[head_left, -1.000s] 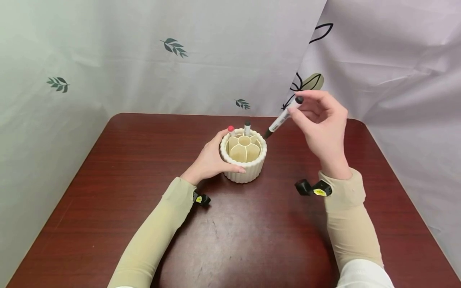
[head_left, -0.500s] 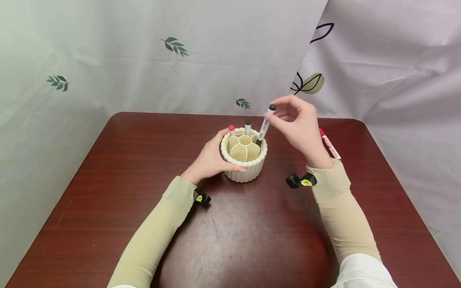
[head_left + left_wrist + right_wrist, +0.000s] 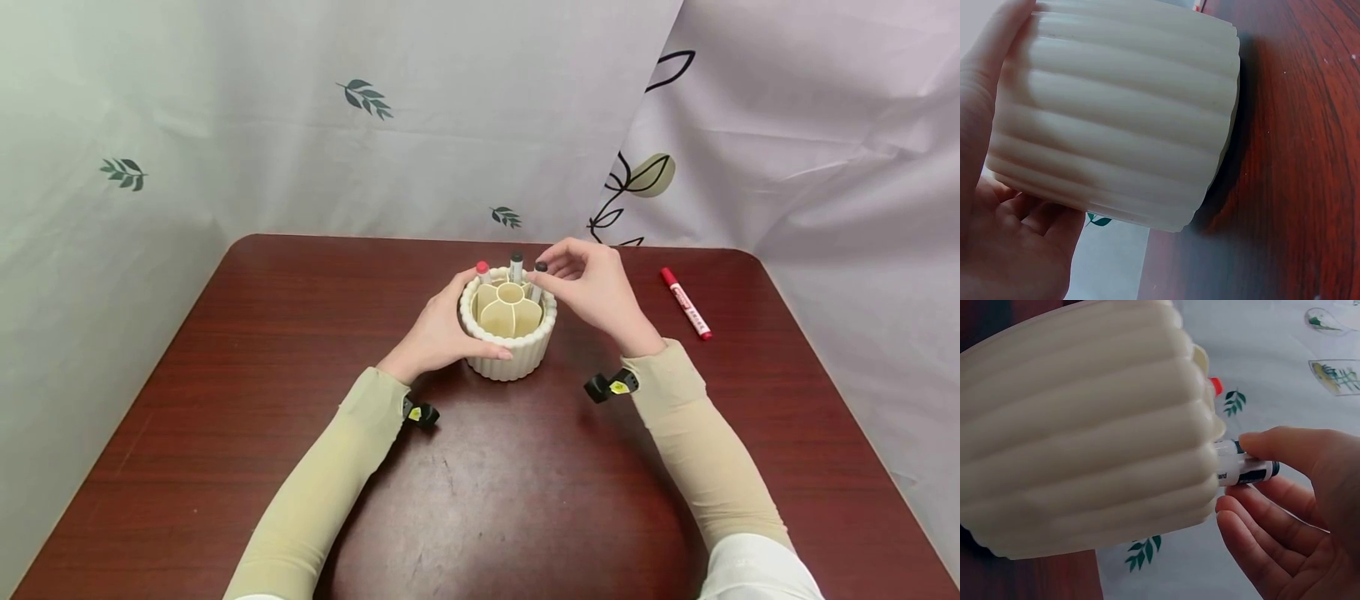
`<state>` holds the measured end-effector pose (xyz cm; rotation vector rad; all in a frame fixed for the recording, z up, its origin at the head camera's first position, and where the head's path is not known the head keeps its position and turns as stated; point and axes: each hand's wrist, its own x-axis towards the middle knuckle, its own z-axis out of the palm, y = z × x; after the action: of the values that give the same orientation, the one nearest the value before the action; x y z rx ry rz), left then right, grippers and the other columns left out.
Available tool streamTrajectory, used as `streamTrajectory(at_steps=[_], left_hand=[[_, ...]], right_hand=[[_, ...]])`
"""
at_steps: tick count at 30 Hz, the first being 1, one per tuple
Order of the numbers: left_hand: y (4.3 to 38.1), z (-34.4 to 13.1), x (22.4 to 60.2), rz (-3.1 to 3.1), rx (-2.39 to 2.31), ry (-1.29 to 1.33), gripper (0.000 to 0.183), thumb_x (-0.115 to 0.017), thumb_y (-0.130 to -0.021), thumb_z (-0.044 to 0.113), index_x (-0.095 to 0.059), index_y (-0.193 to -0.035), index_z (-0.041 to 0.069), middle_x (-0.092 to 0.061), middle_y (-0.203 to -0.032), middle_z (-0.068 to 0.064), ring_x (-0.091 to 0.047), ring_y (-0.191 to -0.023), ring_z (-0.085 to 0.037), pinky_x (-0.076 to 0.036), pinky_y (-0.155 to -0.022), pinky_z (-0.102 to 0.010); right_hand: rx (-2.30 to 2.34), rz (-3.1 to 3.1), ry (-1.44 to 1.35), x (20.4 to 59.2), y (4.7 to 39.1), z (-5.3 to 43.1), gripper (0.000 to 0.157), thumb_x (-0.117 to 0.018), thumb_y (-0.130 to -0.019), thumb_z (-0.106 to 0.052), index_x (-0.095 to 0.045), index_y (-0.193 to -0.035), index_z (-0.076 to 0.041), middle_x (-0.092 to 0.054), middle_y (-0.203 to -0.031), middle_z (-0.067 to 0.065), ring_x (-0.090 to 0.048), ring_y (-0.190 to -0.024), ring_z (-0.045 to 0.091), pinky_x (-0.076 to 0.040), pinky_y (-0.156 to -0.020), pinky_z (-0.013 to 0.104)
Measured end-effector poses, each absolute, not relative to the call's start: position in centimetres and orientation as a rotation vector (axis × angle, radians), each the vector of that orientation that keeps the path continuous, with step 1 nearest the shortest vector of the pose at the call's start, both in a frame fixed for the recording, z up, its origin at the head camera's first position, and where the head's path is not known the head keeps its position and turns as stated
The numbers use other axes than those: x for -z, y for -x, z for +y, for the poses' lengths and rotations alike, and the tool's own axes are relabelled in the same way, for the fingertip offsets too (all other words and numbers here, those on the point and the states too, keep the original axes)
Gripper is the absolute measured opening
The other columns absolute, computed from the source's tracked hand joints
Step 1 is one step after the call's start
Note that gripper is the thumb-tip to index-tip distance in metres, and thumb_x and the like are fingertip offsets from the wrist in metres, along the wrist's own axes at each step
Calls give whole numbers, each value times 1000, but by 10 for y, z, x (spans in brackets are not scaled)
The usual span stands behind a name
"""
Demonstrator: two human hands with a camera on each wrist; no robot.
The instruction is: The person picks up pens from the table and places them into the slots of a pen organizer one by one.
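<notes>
A cream ribbed pen holder (image 3: pixel 504 365) with petal-shaped compartments stands on the table. My left hand (image 3: pixel 435 337) grips it from the left, thumb across the front and fingers round the far side. At its right rim, my right hand (image 3: pixel 596 287) pinches a black-capped whiteboard marker (image 3: pixel 1249 474) between thumb and fingers. Most of that marker is down inside a right-hand compartment, with only its top end showing above the rim. A red-capped marker (image 3: pixel 482 269) and another black-capped marker (image 3: pixel 516 265) stand in compartments at the back.
A red and white marker (image 3: pixel 686 303) lies on the dark red wooden table (image 3: pixel 225 400), to the right of my right hand. Pale curtains (image 3: pixel 420 167) with leaf prints hang behind the table's back edge.
My right hand has moved left and down, carrying the black-capped marker from beside the pen holder into a right-hand compartment. The marker lying on the table came into sight. My left hand stayed put.
</notes>
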<state>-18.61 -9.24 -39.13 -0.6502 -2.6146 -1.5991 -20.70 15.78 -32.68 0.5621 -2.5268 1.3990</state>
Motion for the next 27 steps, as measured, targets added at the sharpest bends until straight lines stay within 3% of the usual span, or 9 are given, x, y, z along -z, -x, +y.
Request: streamTrajectory(at_steps=[7,19,27], left_hand=[[186,-92,391,-2606,1608,660,123,-100,-56,50,-35,-155,18,-51,-143,10,-52,-123,-6,-44,-104,-34],[184,-96,390,-2626,1621,648,124,-99,-55,52,-34,-156,21,-49,-145,11,-49,-126,-4,-41,-106,-33],[169,-110,380,-2704,1598,713,109,-89,-71,56,-31,-158,25,-41,-152,14,-42,-136,-6,-35,-112,-35]], right_hand=[[-1345,-2550,-544,329,207,159,26,-87,-82,-29,-75,-94,-9,-70,-84,2,-65,-73,16,-54,-70,28],[-1450,-2495,-468,310,198,175,32,-85,-85,-36,-76,-109,-15,-74,-94,-2,-69,-82,15,-55,-76,30],[-1367,-2520,-338,308,187,219,32,-84,-86,-35,-78,-110,-16,-75,-96,0,-70,-81,15,-54,-72,22]])
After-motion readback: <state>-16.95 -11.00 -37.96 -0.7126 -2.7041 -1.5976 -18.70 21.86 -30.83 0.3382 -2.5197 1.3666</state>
